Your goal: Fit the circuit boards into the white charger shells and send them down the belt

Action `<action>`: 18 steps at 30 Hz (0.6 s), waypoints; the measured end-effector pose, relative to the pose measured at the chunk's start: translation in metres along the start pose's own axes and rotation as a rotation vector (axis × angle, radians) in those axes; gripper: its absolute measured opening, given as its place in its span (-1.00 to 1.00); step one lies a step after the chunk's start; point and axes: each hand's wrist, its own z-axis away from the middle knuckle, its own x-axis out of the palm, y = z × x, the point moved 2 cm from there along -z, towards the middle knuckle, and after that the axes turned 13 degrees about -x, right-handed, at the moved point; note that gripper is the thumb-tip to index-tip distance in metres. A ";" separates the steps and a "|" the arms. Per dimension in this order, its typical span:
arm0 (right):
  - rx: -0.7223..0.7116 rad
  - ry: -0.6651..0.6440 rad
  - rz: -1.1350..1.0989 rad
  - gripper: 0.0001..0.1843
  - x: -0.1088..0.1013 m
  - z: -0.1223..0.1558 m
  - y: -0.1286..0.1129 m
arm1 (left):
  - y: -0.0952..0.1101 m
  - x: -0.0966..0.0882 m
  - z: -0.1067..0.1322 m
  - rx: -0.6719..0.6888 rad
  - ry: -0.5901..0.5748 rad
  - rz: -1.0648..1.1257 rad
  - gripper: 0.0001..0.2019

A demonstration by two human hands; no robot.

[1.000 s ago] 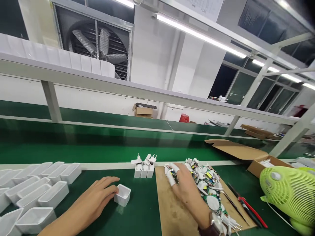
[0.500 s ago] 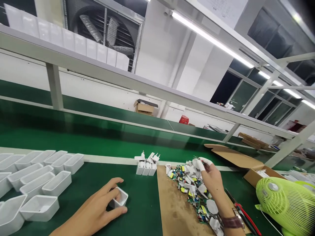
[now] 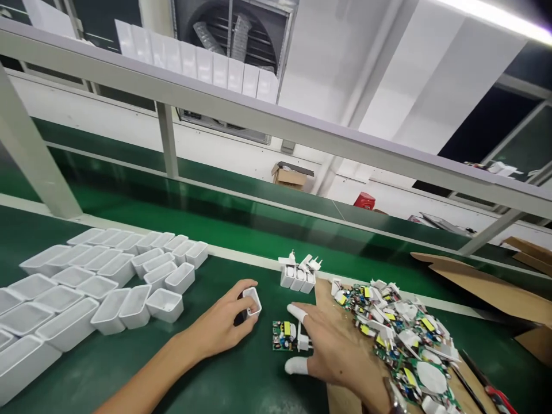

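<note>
My left hand (image 3: 224, 326) is closed round a small white plastic shell (image 3: 252, 301), lifted off the green table with its open side tilted toward the right. My right hand (image 3: 332, 348), with white finger cots on thumb and forefinger, rests flat and open on the table. Its fingers touch a green circuit board with a white plug part (image 3: 287, 336) that lies just left of a brown cardboard sheet (image 3: 340, 397). A heap of similar circuit boards (image 3: 397, 333) covers that sheet.
Many empty white shells (image 3: 99, 282) lie in rows at the left. Three finished white plugs (image 3: 298, 275) stand behind my hands. An open cardboard box (image 3: 483, 287) sits at the right, red-handled pliers (image 3: 495, 397) near it. A green conveyor belt (image 3: 215, 221) runs behind.
My left hand lifted the white shell and tilted it. My right hand left the heap, came down left of it and laid one circuit board on the table. The camera swung right.
</note>
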 end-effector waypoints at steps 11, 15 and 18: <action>-0.067 0.141 -0.090 -0.52 0.021 0.004 0.017 | 0.000 0.002 0.005 -0.057 -0.139 0.178 -0.48; -0.075 0.214 0.091 -0.57 0.006 0.008 0.020 | -0.004 0.008 0.005 -0.115 -0.220 0.202 -0.01; -0.097 0.329 0.129 -0.51 0.006 0.010 0.022 | -0.006 0.019 0.002 -0.173 -0.187 0.217 -0.03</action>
